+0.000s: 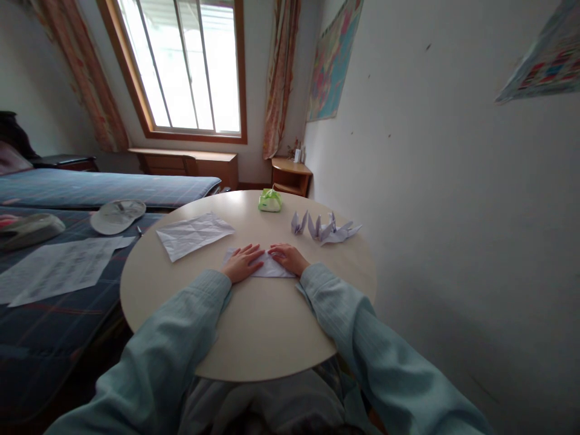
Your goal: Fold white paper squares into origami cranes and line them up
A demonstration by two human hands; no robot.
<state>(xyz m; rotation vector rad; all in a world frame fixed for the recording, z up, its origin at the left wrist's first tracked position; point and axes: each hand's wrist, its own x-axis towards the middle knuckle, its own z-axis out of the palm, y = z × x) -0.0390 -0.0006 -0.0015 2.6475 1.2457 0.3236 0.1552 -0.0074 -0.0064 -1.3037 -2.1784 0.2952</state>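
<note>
A folded sheet of white paper [272, 269] lies on the round cream table [263, 338] in front of me. My left hand [244, 263] rests flat on its left part with the fingers stretched out. On its right part lies my right hand [289, 258], fingers extended and slightly bent, the tips near the paper's upper edge. Both hands press from above and neither grips the sheet. Part of the paper is hidden beneath them. Several folded paper cranes [321, 228] stand together to the right, beyond my right hand. A creased, unfolded white sheet [196, 235] lies to the left.
A green tissue pack [270, 200] stands near the table's far edge. The white wall [453, 211] runs close along the right. At left, a bed [54, 326] holds printed sheets [67, 269] and a pale cap [118, 216].
</note>
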